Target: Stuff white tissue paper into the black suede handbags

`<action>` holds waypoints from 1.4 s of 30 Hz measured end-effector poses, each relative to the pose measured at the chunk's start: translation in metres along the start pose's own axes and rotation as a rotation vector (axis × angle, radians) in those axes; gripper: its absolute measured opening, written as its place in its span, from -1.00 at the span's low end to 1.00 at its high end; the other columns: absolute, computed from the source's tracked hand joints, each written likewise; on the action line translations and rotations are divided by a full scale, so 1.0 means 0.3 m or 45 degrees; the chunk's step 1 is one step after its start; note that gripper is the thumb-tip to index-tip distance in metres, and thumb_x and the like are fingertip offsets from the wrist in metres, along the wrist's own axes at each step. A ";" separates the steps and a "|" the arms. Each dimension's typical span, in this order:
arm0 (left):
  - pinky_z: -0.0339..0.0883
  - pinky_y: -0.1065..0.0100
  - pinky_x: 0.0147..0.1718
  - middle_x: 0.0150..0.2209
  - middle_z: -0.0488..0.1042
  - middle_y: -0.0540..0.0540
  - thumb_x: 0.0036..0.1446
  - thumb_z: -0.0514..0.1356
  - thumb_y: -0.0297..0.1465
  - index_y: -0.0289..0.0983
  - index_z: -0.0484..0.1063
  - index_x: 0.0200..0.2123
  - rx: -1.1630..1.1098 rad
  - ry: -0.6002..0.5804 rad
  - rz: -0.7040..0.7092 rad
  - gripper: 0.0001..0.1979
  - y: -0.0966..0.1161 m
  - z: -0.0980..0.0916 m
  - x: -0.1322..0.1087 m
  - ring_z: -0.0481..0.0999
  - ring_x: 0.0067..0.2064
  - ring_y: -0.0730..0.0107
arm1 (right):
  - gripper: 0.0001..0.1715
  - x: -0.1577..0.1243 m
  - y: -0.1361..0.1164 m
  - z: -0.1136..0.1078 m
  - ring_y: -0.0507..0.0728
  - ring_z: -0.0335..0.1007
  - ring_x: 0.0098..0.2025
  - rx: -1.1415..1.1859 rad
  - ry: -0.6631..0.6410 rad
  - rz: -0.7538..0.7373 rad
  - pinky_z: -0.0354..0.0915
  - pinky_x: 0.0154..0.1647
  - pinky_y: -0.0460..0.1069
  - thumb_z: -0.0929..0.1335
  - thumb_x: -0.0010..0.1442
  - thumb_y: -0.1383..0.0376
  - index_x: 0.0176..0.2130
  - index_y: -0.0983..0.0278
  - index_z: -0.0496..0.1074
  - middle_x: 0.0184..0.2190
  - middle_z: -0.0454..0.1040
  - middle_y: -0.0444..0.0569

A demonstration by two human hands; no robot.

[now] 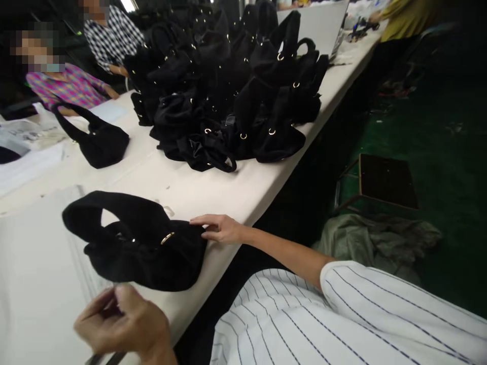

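Observation:
A black fabric handbag [144,263] with a wide looped handle and a gold ring lies on the pale tabletop in front of me. My right hand [224,229] rests at the bag's right end, fingers stretched out and touching the fabric. Below the bag's lower left side is my left hand [125,319], slightly blurred, with its fingers curled closed. Two thin dark prongs of a small tool [114,359] stick out beneath that hand; the rest of the tool is hidden in the grip.
A large heap of black handbags [228,96] covers the table's far part. Another black bag [104,144] sits at the left. White sheets [34,274] lie near my left hand. Two people are across the table. A stool [388,180] and greenish cloth [376,241] are on the floor.

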State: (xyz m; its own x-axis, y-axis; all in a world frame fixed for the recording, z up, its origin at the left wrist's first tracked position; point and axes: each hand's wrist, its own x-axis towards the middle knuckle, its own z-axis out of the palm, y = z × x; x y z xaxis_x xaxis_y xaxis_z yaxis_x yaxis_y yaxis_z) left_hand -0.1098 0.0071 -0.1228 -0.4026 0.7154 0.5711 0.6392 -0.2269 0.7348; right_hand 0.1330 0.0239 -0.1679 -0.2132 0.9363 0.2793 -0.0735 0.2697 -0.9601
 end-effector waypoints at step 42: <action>0.22 0.47 -0.34 -0.42 0.40 0.06 -0.20 0.45 -0.30 -0.28 0.45 -0.37 -0.567 -0.564 -0.629 -0.66 -0.104 0.019 0.071 0.36 -0.36 0.55 | -0.63 0.372 0.010 0.065 0.04 0.33 -0.25 -0.524 -0.113 -0.129 0.27 -0.23 -0.08 0.51 0.09 0.12 -0.24 0.31 0.42 -0.27 0.40 -0.10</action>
State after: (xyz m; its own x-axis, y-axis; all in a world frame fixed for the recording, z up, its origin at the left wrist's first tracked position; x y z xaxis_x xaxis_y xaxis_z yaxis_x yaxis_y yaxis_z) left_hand -0.1347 0.0332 -0.1357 -0.2138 0.9768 0.0113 0.0953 0.0093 0.9954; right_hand 0.0899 0.1247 -0.1393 -0.3093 0.8822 0.3549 0.2922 0.4434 -0.8474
